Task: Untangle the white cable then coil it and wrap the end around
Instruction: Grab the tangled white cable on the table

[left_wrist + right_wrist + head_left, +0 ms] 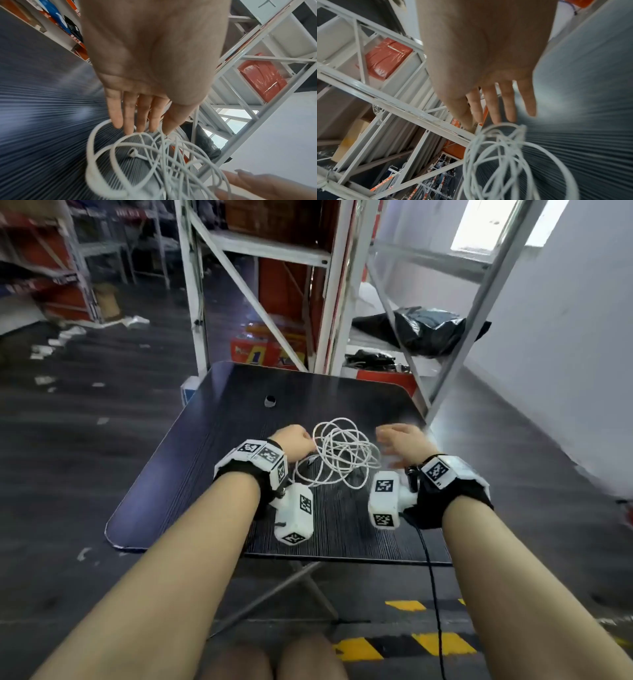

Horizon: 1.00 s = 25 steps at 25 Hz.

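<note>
Cable tangle between both hands

Hands first: my left hand [295, 440] sits at the left edge of the white cable [339, 453], fingers straight and relaxed, tips just at the outer loops, gripping nothing as far as the left wrist view shows. My right hand [402, 441] hovers at the right edge, fingers spread and loose, holding nothing; it is blurred in the head view. The cable lies in a loose heap of crossing loops in the middle of the dark tabletop [342, 535]. One plug end [134, 154] shows inside the loops. I judge it light, thin, limp and a little springy, so loops will slide and snag. Best hold: pinch that plug end and feed it out. Beyond stand grey metal shelves [260, 248].
</note>
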Available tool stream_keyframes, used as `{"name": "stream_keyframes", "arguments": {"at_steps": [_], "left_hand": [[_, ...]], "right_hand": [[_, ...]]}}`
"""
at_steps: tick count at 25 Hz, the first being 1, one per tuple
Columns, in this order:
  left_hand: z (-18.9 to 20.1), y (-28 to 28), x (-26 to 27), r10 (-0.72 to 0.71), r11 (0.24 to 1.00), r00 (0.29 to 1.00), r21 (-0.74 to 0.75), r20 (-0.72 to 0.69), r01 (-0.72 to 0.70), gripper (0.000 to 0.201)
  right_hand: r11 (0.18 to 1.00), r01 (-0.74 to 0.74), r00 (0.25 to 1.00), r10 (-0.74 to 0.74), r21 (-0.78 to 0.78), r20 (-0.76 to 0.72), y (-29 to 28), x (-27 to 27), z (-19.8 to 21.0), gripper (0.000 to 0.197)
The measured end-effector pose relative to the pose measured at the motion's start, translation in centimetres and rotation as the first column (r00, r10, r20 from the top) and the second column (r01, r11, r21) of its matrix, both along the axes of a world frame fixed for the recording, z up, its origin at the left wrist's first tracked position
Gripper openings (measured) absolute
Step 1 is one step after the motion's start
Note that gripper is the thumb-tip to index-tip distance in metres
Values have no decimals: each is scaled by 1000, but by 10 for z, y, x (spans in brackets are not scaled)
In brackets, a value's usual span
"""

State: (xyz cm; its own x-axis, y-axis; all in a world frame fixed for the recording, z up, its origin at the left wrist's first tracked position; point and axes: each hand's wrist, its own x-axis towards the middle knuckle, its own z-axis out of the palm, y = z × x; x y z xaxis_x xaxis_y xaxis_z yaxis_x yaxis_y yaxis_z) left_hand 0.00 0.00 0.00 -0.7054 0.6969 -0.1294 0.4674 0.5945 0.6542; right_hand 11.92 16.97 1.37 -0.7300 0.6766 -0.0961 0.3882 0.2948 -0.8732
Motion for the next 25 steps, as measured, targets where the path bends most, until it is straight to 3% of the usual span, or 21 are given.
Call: {"name": "stream_keyframes", "arguments": {"at_steps": [2, 6, 8, 11, 15, 18, 20, 22, 25], "left_hand": [[-6, -12, 20, 29, 999, 999, 23, 17, -29, 10], [-17, -36, 57, 66, 997, 996, 28, 59, -68, 23], [-17, -48, 75, 72, 996, 996, 56, 48, -75, 19], [-25, -59, 93, 114, 985, 991, 123, 70, -122, 20], [-32, -68, 113, 165, 968, 980, 173, 113, -183, 23], [-35, -67, 119, 184, 959, 973, 193, 137, -209, 20], [-35, -63, 121, 230, 943, 963, 214, 138, -256, 12], [-37, -57, 123, 266, 916, 939, 246, 216, -316, 27], [-36, -47, 126, 250, 885, 915, 308, 315, -348, 65]], "right_hand": [[996, -66, 996, 69, -67, 52, -14, 20, -9, 35], [972, -28, 999, 18, -232, -44, -41, 52, -26, 26], [957, -13, 995, -16, -291, -98, -54, 69, -25, 25], [926, -87, 993, 51, -366, -107, -73, 93, -23, 24], [931, -193, 981, 178, -311, -78, -87, 112, -18, 24], [975, -71, 993, 48, -211, -111, -82, 118, -20, 22], [973, 34, 986, -70, -226, -151, -72, 116, -26, 19], [958, 92, 977, -140, -271, -162, -63, 111, -37, 22], [920, 55, 979, -126, -388, -160, -55, 101, -49, 14]]}}
